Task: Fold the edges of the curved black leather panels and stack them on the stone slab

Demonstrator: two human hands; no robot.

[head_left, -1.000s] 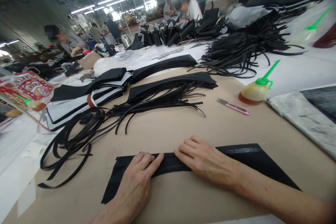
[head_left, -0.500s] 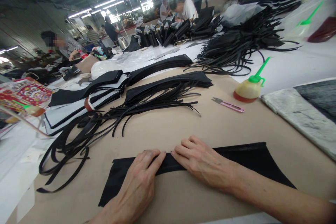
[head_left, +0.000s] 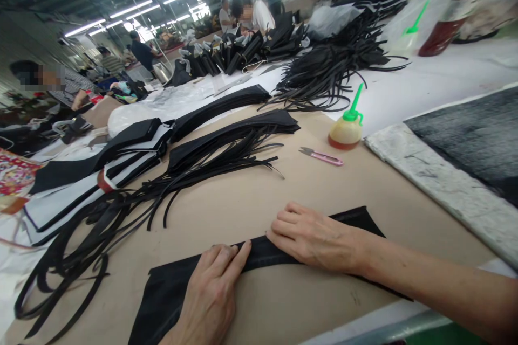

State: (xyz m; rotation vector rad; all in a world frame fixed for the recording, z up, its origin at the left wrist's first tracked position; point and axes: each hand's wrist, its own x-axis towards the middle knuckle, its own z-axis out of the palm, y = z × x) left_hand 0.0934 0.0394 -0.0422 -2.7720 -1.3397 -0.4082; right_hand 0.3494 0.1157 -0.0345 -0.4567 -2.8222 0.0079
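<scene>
A long black panel (head_left: 162, 291) lies across the brown-covered table in front of me, a narrow folded strip running along its far edge. My left hand (head_left: 214, 280) rests on its left half, fingers curled over the far edge and thumb pressed on the strip. To the right, my right hand (head_left: 307, 237) bends its fingers together onto the same edge. A short stretch of strip shows between the hands. The right forearm covers part of the panel's right side.
Pink-handled thread snips (head_left: 321, 156) and a green-spouted bottle (head_left: 345, 130) lie beyond my right hand. Black straps (head_left: 101, 215) and stacked black panels (head_left: 230, 137) spread across the left and back. A grey-white slab (head_left: 437, 178) borders the right. Other people are in the background.
The view has turned right, so the table's things appear further left. Both hands have slid a little to the right along the panel's far edge, still pressing on it.
</scene>
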